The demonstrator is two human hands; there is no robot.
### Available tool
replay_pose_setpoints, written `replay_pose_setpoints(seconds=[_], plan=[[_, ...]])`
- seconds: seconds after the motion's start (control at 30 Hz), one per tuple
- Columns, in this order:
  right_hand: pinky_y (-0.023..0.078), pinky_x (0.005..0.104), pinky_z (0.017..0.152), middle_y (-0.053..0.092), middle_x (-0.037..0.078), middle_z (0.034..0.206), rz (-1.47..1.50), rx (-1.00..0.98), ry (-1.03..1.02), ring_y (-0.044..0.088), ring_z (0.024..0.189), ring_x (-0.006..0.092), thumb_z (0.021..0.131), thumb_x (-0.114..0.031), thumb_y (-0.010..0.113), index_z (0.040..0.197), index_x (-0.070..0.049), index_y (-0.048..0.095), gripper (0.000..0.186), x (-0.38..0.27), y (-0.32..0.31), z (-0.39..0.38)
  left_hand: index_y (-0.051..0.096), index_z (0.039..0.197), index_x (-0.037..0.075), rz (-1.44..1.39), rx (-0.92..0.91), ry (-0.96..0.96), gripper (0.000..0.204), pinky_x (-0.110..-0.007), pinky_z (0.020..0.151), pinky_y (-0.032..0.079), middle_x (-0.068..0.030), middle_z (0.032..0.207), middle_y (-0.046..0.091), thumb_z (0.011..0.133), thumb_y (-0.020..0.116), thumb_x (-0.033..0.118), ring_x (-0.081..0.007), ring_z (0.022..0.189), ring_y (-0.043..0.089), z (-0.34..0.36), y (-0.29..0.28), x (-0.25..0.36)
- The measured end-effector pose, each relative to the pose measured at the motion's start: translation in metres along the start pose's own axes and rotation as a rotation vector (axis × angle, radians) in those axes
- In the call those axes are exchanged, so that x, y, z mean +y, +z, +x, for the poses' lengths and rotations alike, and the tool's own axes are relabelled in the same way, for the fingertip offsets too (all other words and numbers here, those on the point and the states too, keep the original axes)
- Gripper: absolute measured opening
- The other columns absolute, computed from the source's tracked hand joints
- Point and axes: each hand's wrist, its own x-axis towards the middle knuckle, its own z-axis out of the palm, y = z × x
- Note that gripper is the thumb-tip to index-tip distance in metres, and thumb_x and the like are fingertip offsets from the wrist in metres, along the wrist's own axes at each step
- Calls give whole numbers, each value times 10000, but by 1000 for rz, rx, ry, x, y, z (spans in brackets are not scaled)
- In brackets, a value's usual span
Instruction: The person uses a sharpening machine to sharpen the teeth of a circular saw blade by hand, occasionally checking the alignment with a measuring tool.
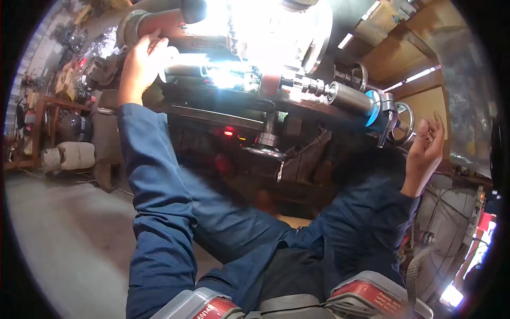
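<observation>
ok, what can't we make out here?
All head view:
- Left hand: palm side hidden by the back of the hand, so its grip is unclear.
- Upper middle of the lathe: washed out by glare.
- Detail beneath the lathe handwheel: lost in deep shadow.
- Left grey-and-red case at the wearer's chest: cut off by the lower picture edge.
</observation>
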Motion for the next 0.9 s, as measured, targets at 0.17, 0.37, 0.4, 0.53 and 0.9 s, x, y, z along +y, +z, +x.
replay_pose_setpoints(seconds=[0.17,0.37,0.4,0.53,0.9], plan=[[444,434,908,603,225,1165,-3,-112,-124,587,1063,357,1010,-321,423,1304,1,515,446,60,27,-5,552,1225,-73,309,69,74,535,-349,826,506,-192,988,689,915,596,361,-279,931,680,14,3,-7],[433,440,929,553,242,1274,-266,-63,-345,565,1086,392,998,-281,417,1315,13,499,440,41,38,-1,660,1045,31,332,55,34,392,-404,787,516,-176,912,699,902,592,390,-343,902,675,15,4,-2],[433,440,929,553,242,1274,-263,-65,-346,565,1086,392,998,-281,417,1315,13,499,440,44,40,5,674,1013,49,371,74,49,372,-413,779,518,-170,899,701,898,590,393,-349,892,674,16,5,-1],[465,430,863,638,182,1151,-238,-277,-198,613,976,376,1004,-295,398,1307,-68,534,402,47,42,20,690,979,67,433,98,59,359,-418,780,518,-162,903,702,890,591,401,-351,888,671,18,8,1],[474,434,852,664,156,1108,-262,-328,-104,629,992,352,997,-298,402,1271,-129,580,368,47,48,31,706,965,105,503,169,98,344,-421,772,520,-154,888,702,875,594,417,-353,859,671,24,12,-2]])
